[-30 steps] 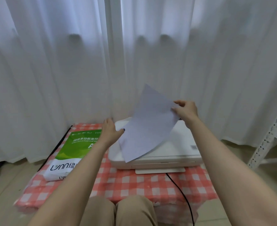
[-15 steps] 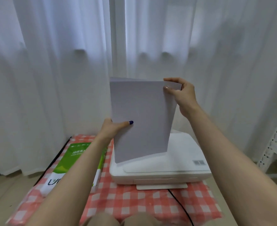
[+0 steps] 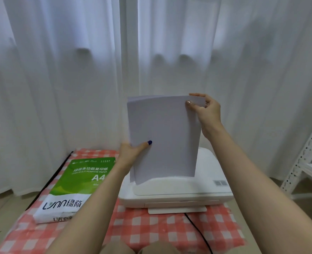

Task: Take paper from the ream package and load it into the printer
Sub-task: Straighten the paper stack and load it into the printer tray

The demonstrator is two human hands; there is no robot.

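A thin stack of white paper [image 3: 165, 136] stands upright over the white printer [image 3: 177, 191], its bottom edge touching or just above the printer's top. My left hand [image 3: 131, 154] grips the stack's lower left edge, thumb on the front. My right hand [image 3: 206, 110] pinches its top right corner. The green and white A4 ream package [image 3: 74, 187] lies flat on the table, left of the printer. The paper hides the rear part of the printer.
The low table carries a red and white checked cloth [image 3: 160, 230]. A black cable [image 3: 199, 231] runs from the printer's front toward me. White curtains [image 3: 78, 79] hang close behind. A white perforated metal rack [image 3: 305, 156] stands at the right.
The paper went from tilted and low over the printer to upright, held by both hands. It now sits lower, with its bottom edge at the printer's top.
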